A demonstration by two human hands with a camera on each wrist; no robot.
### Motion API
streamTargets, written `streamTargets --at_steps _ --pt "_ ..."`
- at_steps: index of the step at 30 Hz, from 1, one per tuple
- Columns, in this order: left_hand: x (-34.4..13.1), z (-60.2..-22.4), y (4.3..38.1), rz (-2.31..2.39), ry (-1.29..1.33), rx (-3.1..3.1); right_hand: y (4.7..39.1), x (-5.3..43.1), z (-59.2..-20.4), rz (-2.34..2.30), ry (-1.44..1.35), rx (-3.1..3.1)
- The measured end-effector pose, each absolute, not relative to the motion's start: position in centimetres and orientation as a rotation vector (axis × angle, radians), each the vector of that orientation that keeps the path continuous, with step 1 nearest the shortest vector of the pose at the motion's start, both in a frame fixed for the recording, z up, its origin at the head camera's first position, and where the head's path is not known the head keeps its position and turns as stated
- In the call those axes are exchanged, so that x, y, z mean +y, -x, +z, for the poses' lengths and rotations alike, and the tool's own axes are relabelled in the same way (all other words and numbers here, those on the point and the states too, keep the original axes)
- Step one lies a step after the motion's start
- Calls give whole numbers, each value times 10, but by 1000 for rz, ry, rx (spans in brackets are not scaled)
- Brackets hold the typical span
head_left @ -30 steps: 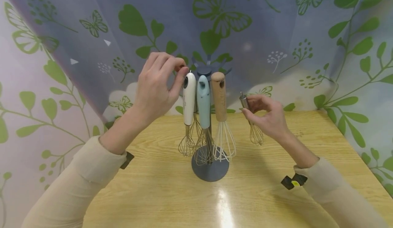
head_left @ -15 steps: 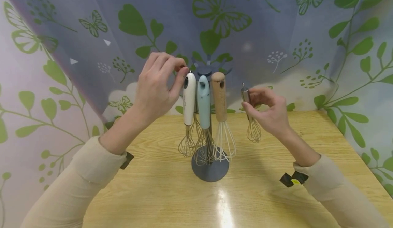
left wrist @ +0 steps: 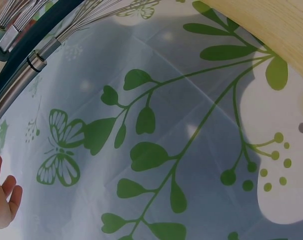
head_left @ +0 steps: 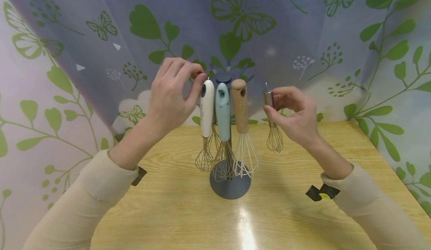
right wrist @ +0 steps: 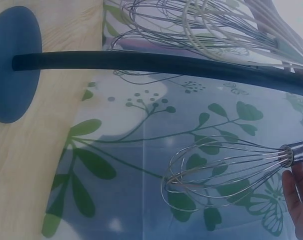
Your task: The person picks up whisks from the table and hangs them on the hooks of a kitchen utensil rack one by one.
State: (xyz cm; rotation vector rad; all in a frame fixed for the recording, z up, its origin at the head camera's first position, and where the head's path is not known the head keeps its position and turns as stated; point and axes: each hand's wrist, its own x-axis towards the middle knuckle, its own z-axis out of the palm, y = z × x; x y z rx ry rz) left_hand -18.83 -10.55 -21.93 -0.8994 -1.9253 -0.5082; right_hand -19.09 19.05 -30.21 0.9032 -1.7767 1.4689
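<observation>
In the head view a dark whisk stand (head_left: 230, 190) stands mid-table. From it hang a white-handled whisk (head_left: 207, 109), a light blue-handled whisk (head_left: 223, 111) and a wooden-handled whisk (head_left: 240, 107). My left hand (head_left: 171, 93) has thumb and forefinger pinched at a hook on the stand's top, just left of the white handle; the exact contact is partly hidden. To the right of the stand, my right hand (head_left: 296, 113) pinches a small metal whisk (head_left: 275, 139) by its handle, loop up and wires down. The right wrist view shows this whisk's wires (right wrist: 221, 172) apart from the pole (right wrist: 141, 62).
A light wood table (head_left: 161, 205) lies under the stand. Behind it hangs a curtain (head_left: 289, 36) with green leaves and butterflies. The left wrist view shows another metal-handled whisk (left wrist: 19, 90) beside the pole.
My right hand has risen slightly with the small whisk, which has turned from tilted to nearly upright and come a little toward the stand. My left hand has stayed in place.
</observation>
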Motion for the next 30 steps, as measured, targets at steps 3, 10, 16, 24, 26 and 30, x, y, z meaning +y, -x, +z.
streamTargets --at_steps 3,10,16,24,26,30 --pt "-105 -219 188 -511 900 -1924 191 188 -298 1482 -910 -1751" --pt "-105 -219 189 -514 900 -1920 189 181 -286 1500 -913 -1709" --pt "-105 -220 189 -511 903 -1921 188 178 -277 1502 -943 -1674" --pt "-105 -219 189 -510 907 -1921 187 175 -270 1511 -979 -1650" --pt "-105 -220 189 -508 904 -1924 186 173 -269 1507 -987 -1650" --pt "-106 -220 188 -509 902 -1930 185 171 -267 1501 -998 -1652"
